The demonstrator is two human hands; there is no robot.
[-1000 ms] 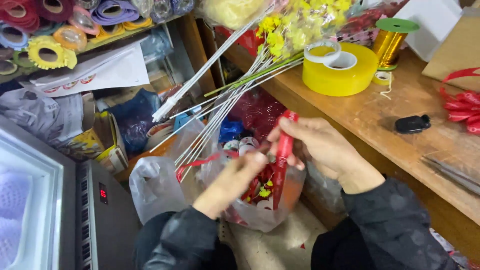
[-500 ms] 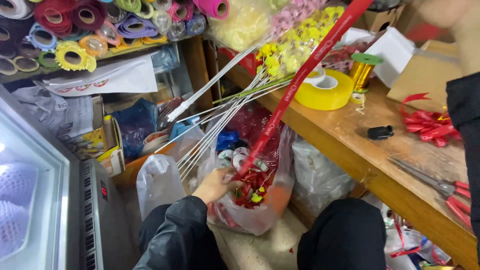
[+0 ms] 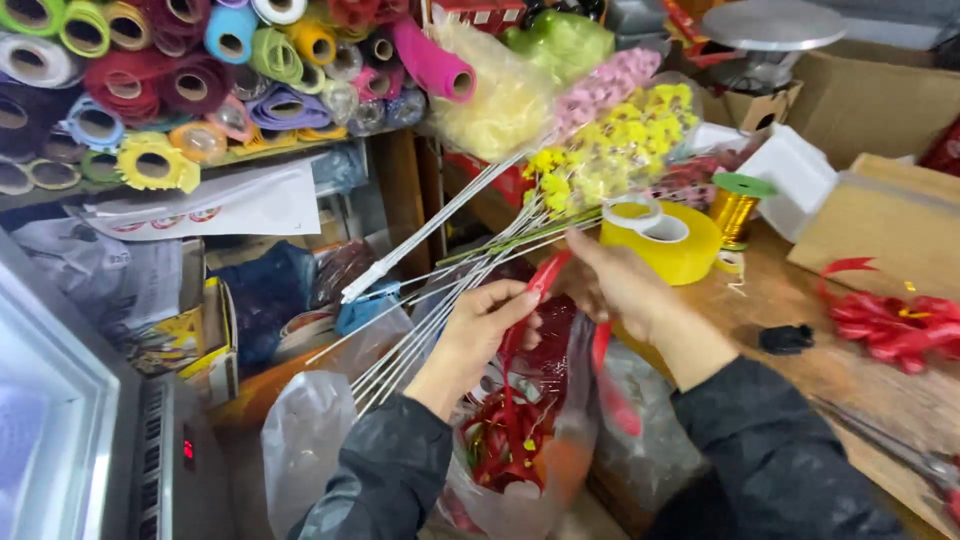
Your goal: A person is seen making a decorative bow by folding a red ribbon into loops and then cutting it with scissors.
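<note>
Both hands grip one red ribbon (image 3: 517,343) in front of the workbench edge. My left hand (image 3: 483,333) pinches it where it rises from a clear plastic bag (image 3: 560,440) full of red ribbon scraps. My right hand (image 3: 618,283) holds the upper end, and a loose red tail hangs down below it. Behind the hands lie yellow and pink artificial flowers (image 3: 620,140) on long white wire stems (image 3: 430,300).
A yellow tape roll (image 3: 690,250), a gold thread spool (image 3: 737,205), a black clip (image 3: 788,339), red ribbon bows (image 3: 895,325) and scissors (image 3: 900,455) lie on the wooden bench (image 3: 800,300). Shelves of coloured wrap rolls (image 3: 200,70) fill the upper left. A white appliance (image 3: 60,420) stands left.
My right hand, which had stretched the ribbon far up to the right, has come back down to my left hand. The left hand rose out of the bag.
</note>
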